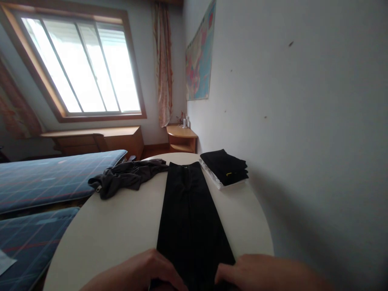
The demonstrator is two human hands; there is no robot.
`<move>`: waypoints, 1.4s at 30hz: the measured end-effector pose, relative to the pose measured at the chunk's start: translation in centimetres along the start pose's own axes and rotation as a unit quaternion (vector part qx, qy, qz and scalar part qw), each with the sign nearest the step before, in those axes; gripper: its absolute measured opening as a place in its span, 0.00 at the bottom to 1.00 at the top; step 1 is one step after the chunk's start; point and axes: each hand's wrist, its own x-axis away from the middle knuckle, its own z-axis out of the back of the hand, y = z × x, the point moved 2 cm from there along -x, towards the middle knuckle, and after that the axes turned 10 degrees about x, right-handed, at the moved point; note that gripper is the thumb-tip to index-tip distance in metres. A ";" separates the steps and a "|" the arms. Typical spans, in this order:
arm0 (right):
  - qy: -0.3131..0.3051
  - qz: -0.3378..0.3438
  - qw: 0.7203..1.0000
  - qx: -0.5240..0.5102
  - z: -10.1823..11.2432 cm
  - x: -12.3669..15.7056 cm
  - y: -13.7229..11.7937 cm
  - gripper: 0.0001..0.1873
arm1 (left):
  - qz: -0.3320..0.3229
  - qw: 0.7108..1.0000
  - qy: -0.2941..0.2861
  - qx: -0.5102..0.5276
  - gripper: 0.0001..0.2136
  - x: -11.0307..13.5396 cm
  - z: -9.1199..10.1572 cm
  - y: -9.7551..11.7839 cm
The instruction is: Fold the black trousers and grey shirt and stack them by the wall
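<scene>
Black trousers lie lengthwise on the round white table, waistband at the far end and legs towards me. At the bottom of the view, my left hand is closed on the left edge of the legs. My right hand has its fingers curled in on the right edge, gripping the cloth. The lower ends of the trousers and some fingertips are cut off by the frame. Left of the waistband sits a crumpled dark grey garment, and to its right is a stack of folded black clothes.
White folded cloth or a sheet shows beneath the stack. A plain wall stands close along the right. Blue plaid mattresses lie to the left. Beyond the table are a wooden desk and a corner shelf.
</scene>
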 end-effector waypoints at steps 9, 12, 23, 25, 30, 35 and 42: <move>0.087 0.029 0.996 -0.020 9.7 -5.0 5.9 0.14 | 0.016 0.986 0.162 -0.029 0.15 -6.7 8.4 -2.0; 0.105 0.014 0.994 0.008 11.5 -8.3 8.3 0.14 | 0.009 0.981 0.191 -0.022 0.16 -9.7 10.9 -3.9; 0.177 -0.051 0.979 0.085 11.5 -17.9 13.4 0.18 | 0.020 0.971 0.234 -0.037 0.15 -16.0 14.4 -13.3; 0.193 -0.068 0.976 0.081 10.6 -19.1 14.3 0.17 | 0.038 0.966 0.252 -0.039 0.16 -16.3 14.1 -15.0; 0.234 -0.083 0.964 0.091 7.1 -21.3 16.0 0.19 | 0.072 0.953 0.291 -0.054 0.18 -16.5 12.5 -18.9; 0.321 -0.062 0.939 0.104 3.7 -20.4 15.1 0.24 | 0.056 0.937 0.330 -0.099 0.19 -14.8 10.2 -18.5; 0.282 0.062 0.956 0.054 -0.5 -13.1 9.0 0.29 | -0.052 0.967 0.128 -0.214 0.14 -8.0 4.3 -11.2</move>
